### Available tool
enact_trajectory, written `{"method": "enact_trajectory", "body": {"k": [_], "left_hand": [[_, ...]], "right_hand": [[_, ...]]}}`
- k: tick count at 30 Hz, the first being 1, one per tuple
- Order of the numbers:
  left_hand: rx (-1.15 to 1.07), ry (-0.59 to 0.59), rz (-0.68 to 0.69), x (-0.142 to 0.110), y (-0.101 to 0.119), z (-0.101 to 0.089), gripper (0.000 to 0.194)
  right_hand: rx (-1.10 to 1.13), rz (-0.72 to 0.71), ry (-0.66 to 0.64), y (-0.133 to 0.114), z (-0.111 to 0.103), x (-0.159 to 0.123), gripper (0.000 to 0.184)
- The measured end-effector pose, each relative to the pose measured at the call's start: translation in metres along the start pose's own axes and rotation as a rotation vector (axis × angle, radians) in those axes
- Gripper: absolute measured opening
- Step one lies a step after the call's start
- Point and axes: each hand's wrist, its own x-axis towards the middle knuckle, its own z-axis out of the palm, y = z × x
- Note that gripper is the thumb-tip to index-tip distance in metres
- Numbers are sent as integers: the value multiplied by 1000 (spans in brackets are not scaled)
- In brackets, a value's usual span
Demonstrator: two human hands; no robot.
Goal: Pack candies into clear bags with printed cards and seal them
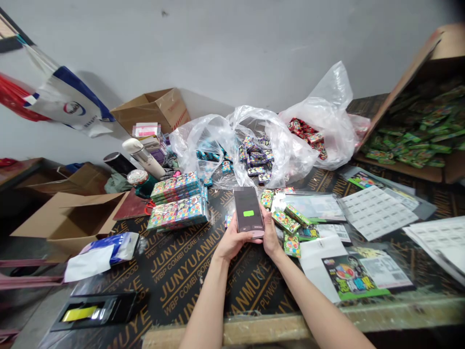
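Note:
A smartphone (248, 201) with a dark screen and a green battery-like symbol is held upright over the middle of the table. My left hand (232, 241) grips its left side and lower edge, the thumb lying across the bottom. Along the right side, my right hand (270, 232) closes on the same phone. Several small green candy boxes (286, 222) lie just right of my right hand. Two stacks of shrink-wrapped colourful boxes (178, 213) stand left of my left hand.
Plastic bags (290, 157) of small boxes line the wall. A tilted carton (403, 167) of green packets stands right, near label sheets (378, 208). An open carton (83, 218), a white thermos (145, 157) and a black tape dispenser (119, 308) are left. The table's wooden edge (261, 329) is nearest me.

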Motion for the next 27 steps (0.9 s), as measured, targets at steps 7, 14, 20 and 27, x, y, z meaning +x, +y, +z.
{"method": "enact_trajectory", "body": {"k": [7,14,20,27], "left_hand": [[21,-14,12,0,-1,-1,71],[40,12,48,1,-1,0,69],[49,25,80,3,-2,0,70],[53,21,87,3,-3,-1,69]], "right_hand": [[-14,-18,4,1,0,0,62],[5,-33,-18,7,-2,0,63],[38,-73,-87,12,-3,1,58],[48,-82,-85,11,-2,1,57]]}}
